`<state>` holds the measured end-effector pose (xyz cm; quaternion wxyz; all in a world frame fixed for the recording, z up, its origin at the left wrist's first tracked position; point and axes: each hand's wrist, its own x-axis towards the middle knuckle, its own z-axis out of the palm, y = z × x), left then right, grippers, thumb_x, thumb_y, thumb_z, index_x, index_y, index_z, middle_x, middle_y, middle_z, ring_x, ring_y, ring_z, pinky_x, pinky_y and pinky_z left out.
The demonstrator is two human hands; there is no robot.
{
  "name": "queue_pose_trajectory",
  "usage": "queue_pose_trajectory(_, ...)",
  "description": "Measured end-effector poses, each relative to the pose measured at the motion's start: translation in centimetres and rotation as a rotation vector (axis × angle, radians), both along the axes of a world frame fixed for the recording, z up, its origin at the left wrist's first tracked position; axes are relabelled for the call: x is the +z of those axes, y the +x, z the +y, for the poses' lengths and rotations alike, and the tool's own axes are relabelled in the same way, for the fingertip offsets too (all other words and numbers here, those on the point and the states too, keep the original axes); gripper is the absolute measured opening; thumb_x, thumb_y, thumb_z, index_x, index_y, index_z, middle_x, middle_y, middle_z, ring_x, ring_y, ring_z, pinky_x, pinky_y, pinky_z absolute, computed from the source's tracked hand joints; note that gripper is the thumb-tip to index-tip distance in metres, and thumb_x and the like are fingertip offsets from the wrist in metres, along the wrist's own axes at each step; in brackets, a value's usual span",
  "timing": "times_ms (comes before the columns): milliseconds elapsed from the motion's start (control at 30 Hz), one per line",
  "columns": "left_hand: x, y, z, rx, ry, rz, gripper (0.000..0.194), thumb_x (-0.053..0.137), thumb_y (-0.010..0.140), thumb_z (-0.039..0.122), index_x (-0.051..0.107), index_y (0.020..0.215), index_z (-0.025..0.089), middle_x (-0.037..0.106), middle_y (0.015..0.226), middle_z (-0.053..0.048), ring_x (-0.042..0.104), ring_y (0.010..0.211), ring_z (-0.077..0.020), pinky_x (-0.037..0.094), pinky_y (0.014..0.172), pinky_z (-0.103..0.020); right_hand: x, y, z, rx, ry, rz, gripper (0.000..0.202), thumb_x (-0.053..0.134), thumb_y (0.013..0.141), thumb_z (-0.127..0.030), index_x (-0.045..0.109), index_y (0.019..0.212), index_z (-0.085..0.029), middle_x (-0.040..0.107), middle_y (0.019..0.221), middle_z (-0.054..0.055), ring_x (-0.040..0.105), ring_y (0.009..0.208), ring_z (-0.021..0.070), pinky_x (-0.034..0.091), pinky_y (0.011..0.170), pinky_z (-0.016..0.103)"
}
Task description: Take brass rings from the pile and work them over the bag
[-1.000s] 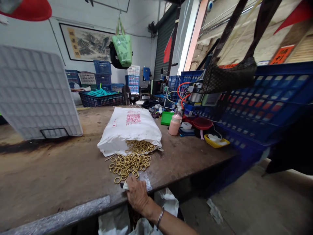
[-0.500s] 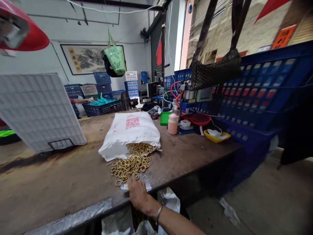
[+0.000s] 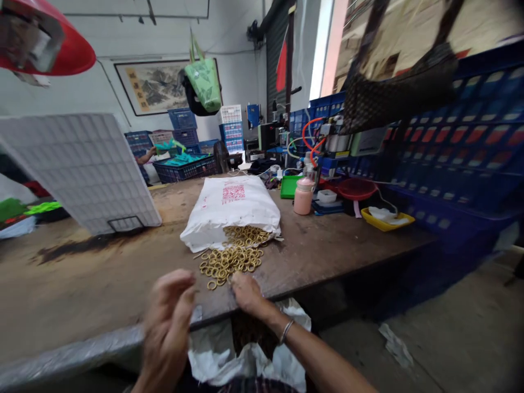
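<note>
Just beyond the right hand (image 3: 247, 293), gold-coloured rings (image 3: 232, 261) spill from a white sack (image 3: 233, 207) onto the table (image 3: 323, 245), the left hand (image 3: 167, 322) hovers leftward, and I cannot tell whether either grip is closed.

A narrow, rounded, silver-toned metal bangle (image 3: 286, 331) circles the right wrist. The left hand (image 3: 167, 327), right hand (image 3: 248, 293) and right forearm (image 3: 323, 357) are bare. Dark plaid clothing (image 3: 257, 385) shows at the bottom edge, its finer details blurred.
</note>
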<state>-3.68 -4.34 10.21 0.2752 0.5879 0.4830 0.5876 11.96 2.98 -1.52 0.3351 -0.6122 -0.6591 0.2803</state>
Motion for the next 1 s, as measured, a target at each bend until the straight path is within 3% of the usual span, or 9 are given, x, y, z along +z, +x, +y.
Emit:
queue_pose_trajectory(100,-4.5,1.0,2.8,-0.095,-0.31,-0.005,0.032,0.053,0.076,0.035,0.05,0.102,0.016,0.056,0.088,-0.004,0.056,0.072,-0.0146,0.047,0.059,-0.026,0.6,1.1,0.3,0.062,-0.074,0.127,0.014,0.037,0.074,-0.017,0.047,0.064,-0.017,0.045,0.058,-0.004,0.041,0.055,0.0083,0.032,0.052,0.018)
queue_pose_trajectory(167,-7.2,1.5,3.7,-0.139,-0.414,0.004,0.037,0.052,0.076,0.033,0.047,0.108,0.016,0.054,0.085,-0.003,0.054,0.067,-0.0127,0.045,0.058,-0.025,0.8,1.6,0.0,0.111,-0.116,0.207,0.015,0.037,0.077,-0.024,0.046,0.067,-0.018,0.04,0.054,-0.007,0.036,0.05,0.0068,0.03,0.048,0.016)
queue_pose_trajectory(267,-9.2,2.3,4.0,-0.25,-0.465,0.0,0.041,0.048,0.078,0.033,0.043,0.115,0.017,0.053,0.078,-0.001,0.052,0.062,-0.0116,0.043,0.055,-0.023,1.2,1.9,-1.1,0.186,-0.233,0.487,0.019,0.044,0.076,-0.035,0.044,0.067,-0.019,0.032,0.048,-0.009,0.028,0.042,0.0051,0.025,0.042,0.016)
queue_pose_trajectory(400,-9.4,3.2,4.2,-0.382,-0.497,-0.05,0.029,0.046,0.079,0.035,0.054,0.099,0.015,0.051,0.063,0.002,0.048,0.053,-0.0094,0.039,0.05,-0.021,1.9,2.0,-2.0,0.247,-0.409,0.702,0.022,0.05,0.073,-0.041,0.043,0.071,-0.019,0.026,0.046,-0.012,0.02,0.037,0.0032,0.019,0.037,0.016)
queue_pose_trajectory(533,-9.8,3.3,4.3,-0.304,-0.478,-0.04,0.023,0.047,0.079,0.036,0.058,0.081,0.015,0.047,0.055,0.004,0.042,0.045,-0.007,0.035,0.046,-0.019,1.5,1.5,-1.7,0.191,-0.494,0.797,0.024,0.052,0.071,-0.042,0.041,0.072,-0.02,0.024,0.046,-0.013,0.018,0.035,0.0028,0.014,0.033,0.015)
queue_pose_trajectory(667,-10.2,3.2,4.3,-0.216,-0.439,0.028,0.021,0.046,0.08,0.033,0.059,0.08,0.016,0.047,0.053,0.004,0.042,0.046,-0.0075,0.036,0.048,-0.019,0.5,0.8,-1.5,0.127,-0.485,0.741,0.028,0.046,0.076,-0.046,0.04,0.067,-0.02,0.034,0.05,-0.01,0.021,0.034,0.002,0.016,0.033,0.016)
queue_pose_trajectory(800,-10.2,3.3,4.2,-0.22,-0.426,0.035,0.019,0.049,0.078,0.032,0.058,0.078,0.016,0.05,0.055,0.004,0.042,0.046,-0.0072,0.036,0.047,-0.02,0.2,0.4,-1.5,0.123,-0.488,0.686,0.03,0.041,0.079,-0.046,0.041,0.065,-0.019,0.039,0.049,-0.009,0.024,0.035,0.0031,0.02,0.035,0.017)
queue_pose_trajectory(1000,-10.1,2.9,3.8,-0.329,-0.672,-0.201,0.028,0.051,0.076,0.043,0.052,0.075,0.015,0.048,0.053,0.005,0.04,0.039,-0.005,0.031,0.04,-0.018,1.0,0.2,-1.3,0.102,-0.342,0.509,0.02,0.047,0.074,-0.034,0.045,0.061,-0.018,0.042,0.051,-0.007,0.035,0.046,0.006,0.029,0.046,0.018)
